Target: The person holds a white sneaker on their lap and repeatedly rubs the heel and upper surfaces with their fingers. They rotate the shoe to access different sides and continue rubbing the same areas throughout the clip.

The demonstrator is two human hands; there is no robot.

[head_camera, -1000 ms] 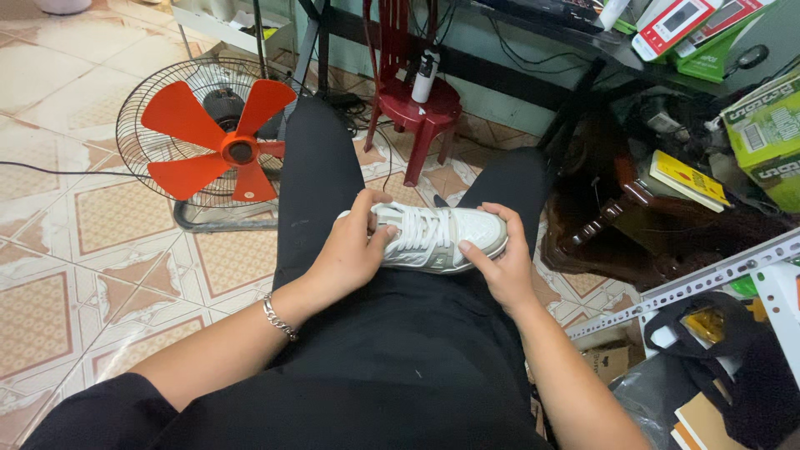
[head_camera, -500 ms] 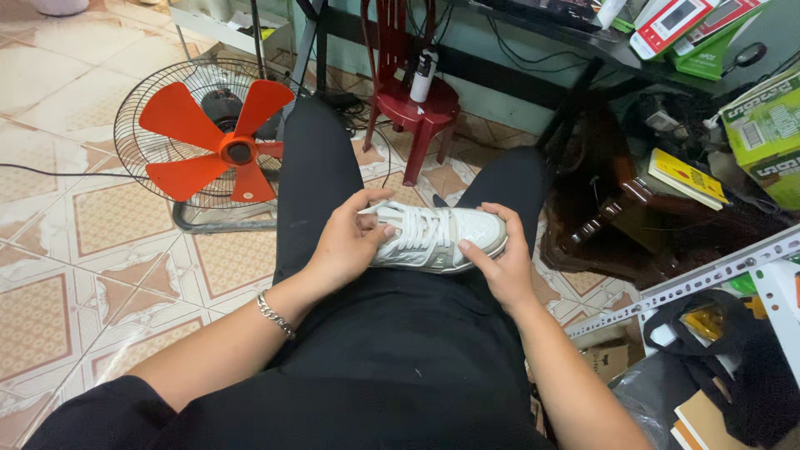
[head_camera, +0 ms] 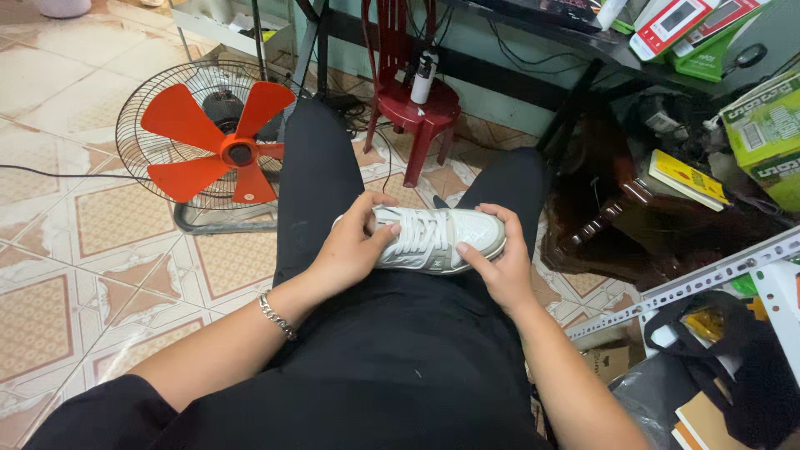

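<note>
A white and grey sneaker (head_camera: 442, 240) with white laces lies sideways across my lap, on my black trousers (head_camera: 392, 350). My left hand (head_camera: 354, 246) grips its heel end, thumb up by the laces. A chain bracelet (head_camera: 276, 316) circles that wrist. My right hand (head_camera: 498, 262) holds the toe end, fingers curled over the front and thumb under the sole's edge.
An orange-bladed floor fan (head_camera: 212, 146) stands on the tiled floor at left, close to my left knee. A red plastic stool (head_camera: 414, 108) with a small bottle on it sits ahead. Boxes, books and a slotted metal bar (head_camera: 708, 279) crowd the right.
My left hand's fingers have shifted slightly over the sneaker's heel and laces. The sneaker and right hand stay where they were.
</note>
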